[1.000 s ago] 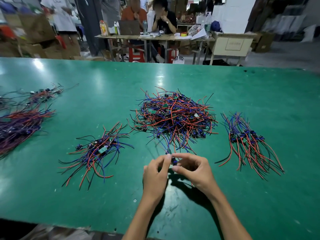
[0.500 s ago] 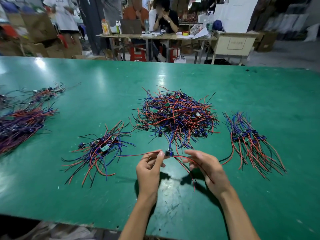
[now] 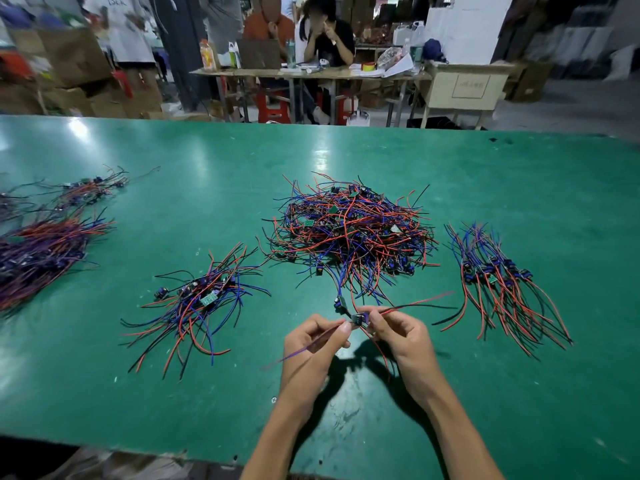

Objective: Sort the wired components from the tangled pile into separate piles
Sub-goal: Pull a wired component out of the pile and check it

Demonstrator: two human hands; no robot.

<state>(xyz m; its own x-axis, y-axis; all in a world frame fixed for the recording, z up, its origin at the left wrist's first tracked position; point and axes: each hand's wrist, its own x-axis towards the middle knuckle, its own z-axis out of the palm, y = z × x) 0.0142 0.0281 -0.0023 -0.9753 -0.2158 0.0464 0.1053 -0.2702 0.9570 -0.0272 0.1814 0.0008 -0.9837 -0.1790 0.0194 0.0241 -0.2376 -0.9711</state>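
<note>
Fingers [image 3: 346,328] of the left hand [image 3: 313,344] and right hand [image 3: 398,336] are pinching a small wired component [image 3: 358,319] just near of the tangled pile [image 3: 349,233]; light, with floppy, snag-prone leads, it is probably best held by its stiff board while lifting over the green table [image 3: 519,188].

You are facing a green desk [image 3: 450,161] that is carrying a tangled pile [image 3: 349,233] at its middle, a small pile [image 3: 199,299] lying near left, a combed pile [image 3: 498,282] lying right, and two bundles [image 3: 41,251] sitting far left.
</note>
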